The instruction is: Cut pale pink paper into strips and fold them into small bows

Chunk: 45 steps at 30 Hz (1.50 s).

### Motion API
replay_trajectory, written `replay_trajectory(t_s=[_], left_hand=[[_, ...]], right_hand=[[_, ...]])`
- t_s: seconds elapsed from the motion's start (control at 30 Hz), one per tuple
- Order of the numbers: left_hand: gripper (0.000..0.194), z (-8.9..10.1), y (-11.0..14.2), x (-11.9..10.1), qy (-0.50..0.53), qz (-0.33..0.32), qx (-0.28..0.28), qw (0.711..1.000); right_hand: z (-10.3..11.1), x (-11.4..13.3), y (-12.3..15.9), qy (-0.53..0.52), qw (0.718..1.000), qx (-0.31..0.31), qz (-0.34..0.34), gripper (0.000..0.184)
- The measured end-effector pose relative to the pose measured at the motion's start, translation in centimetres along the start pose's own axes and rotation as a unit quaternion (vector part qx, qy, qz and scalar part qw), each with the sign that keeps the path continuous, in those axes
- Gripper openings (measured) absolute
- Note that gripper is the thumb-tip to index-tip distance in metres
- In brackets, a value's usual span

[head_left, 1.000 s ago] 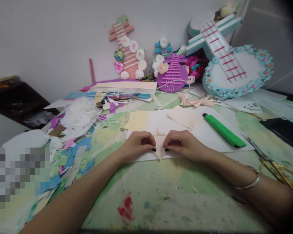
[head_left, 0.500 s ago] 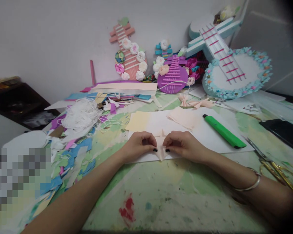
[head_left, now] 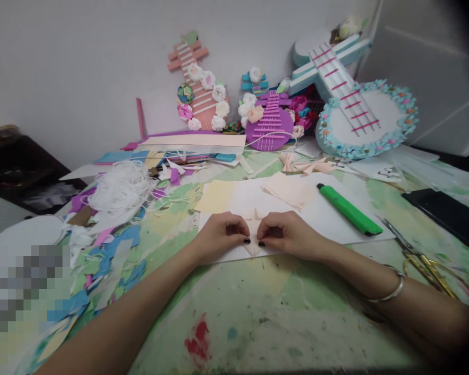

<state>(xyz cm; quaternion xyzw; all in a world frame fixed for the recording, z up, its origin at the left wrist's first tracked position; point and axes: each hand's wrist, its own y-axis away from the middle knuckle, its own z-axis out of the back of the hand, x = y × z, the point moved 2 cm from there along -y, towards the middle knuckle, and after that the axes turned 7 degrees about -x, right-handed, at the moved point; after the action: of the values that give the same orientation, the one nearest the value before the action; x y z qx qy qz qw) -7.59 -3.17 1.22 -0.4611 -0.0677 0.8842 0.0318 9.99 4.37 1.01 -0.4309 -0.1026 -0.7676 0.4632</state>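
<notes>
A small pale pink piece of folded paper (head_left: pixel 254 227) lies at the front edge of a white sheet (head_left: pixel 242 198). My left hand (head_left: pixel 223 235) pinches its left side between thumb and fingers. On the other side my right hand (head_left: pixel 291 234) pinches the paper too, fingertips close to the left ones. One corner of the paper points toward me, and a fold stands up at its far end. My hands cover both sides of it. Beyond them rest a flat pale pink paper (head_left: pixel 285 188) and a yellow paper (head_left: pixel 216 196).
A green utility knife (head_left: pixel 349 209) lies on the sheet at right, with gold-handled scissors (head_left: pixel 422 263) and a black flat object (head_left: pixel 445 213) beyond. White string (head_left: pixel 121 188) and paper scraps (head_left: pixel 119 255) cover the left. Decorated paper instruments (head_left: pixel 271 122) lean along the wall.
The view has shifted slightly, so the scene sits a little further left. Both hands keep their pinch on the folded paper, whose near part now looks flatter.
</notes>
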Motion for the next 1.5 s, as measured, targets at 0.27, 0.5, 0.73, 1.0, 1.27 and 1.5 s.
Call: replay_trajectory(t_s=[0.27, 0.5, 0.73, 1.0, 1.27, 1.5], left_hand=[[0.014, 0.1, 0.0, -0.3, 0.009, 0.003, 0.006, 1.0], [0.019, 0.0, -0.2, -0.2, -0.011, -0.002, 0.003, 1.0], [0.02, -0.2, -0.2, -0.1, -0.028, -0.032, 0.009, 0.999], [0.016, -0.2, 0.2, -0.3, -0.079, -0.135, 0.006, 0.988], [0.017, -0.2, 2.4, -2.1, -0.173, -0.299, 0.05, 0.937], [0.016, 0.0, 3.0, -2.6, -0.256, -0.318, 0.099, 0.908]], right_hand=[[0.1, -0.2, -0.1, -0.014, 1.0, 0.008, -0.019, 0.008], [0.0, -0.1, -0.1, 0.004, 1.0, 0.013, -0.007, 0.009], [0.1, 0.0, -0.1, 0.013, 1.0, 0.015, 0.017, 0.016], [0.2, 0.5, 0.0, 0.066, 0.992, 0.045, 0.1, 0.024], [0.1, 0.5, 0.0, 0.054, 0.992, 0.053, 0.102, 0.027], [0.0, 0.3, 0.0, 0.027, 0.999, 0.038, 0.018, 0.022]])
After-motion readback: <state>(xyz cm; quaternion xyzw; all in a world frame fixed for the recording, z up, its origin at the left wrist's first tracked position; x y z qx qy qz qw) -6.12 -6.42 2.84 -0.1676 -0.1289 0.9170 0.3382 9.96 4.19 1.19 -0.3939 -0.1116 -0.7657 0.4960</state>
